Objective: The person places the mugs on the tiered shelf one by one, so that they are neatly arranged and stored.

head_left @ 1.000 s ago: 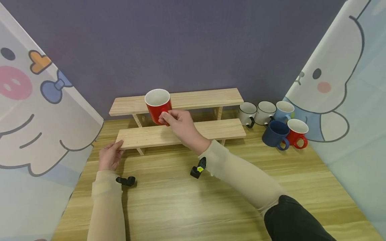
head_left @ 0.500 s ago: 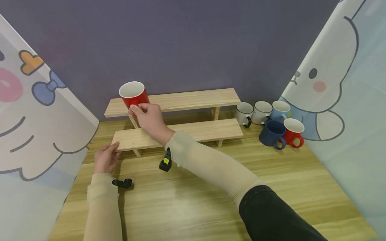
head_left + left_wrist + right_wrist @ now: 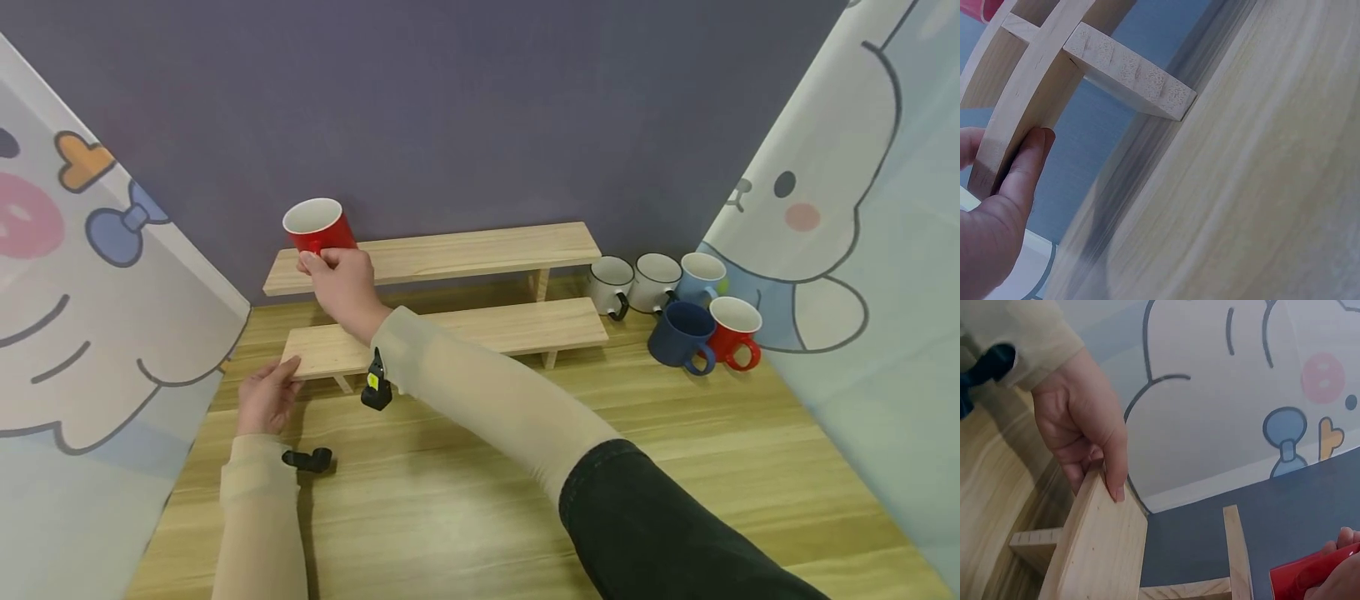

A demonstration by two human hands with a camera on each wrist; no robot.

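My right hand (image 3: 343,287) holds a red mug (image 3: 334,237) with a white inside by its handle side, over the left end of the upper board (image 3: 480,253) of a two-step wooden shelf. In the right wrist view a narrow gap shows between the mug (image 3: 1297,576) and that board (image 3: 1238,550). With thumb and fingers, my left hand (image 3: 262,398) pinches the left end of the lower board (image 3: 517,327). The left wrist view shows its fingers above and below the board edge (image 3: 1019,112). My right hand hides the mug's base in the head view.
Right of the shelf stand two white mugs (image 3: 609,279) with black handles, a light blue mug (image 3: 699,275), a dark blue mug (image 3: 678,337) and another red mug (image 3: 731,332). A dark wall (image 3: 480,108) rises behind; printed cloth panels (image 3: 810,175) flank the wooden table (image 3: 480,508).
My right hand has carried the red mug left and back, from above the lower board to the upper board's left end. The left hand keeps its hold on the lower board.
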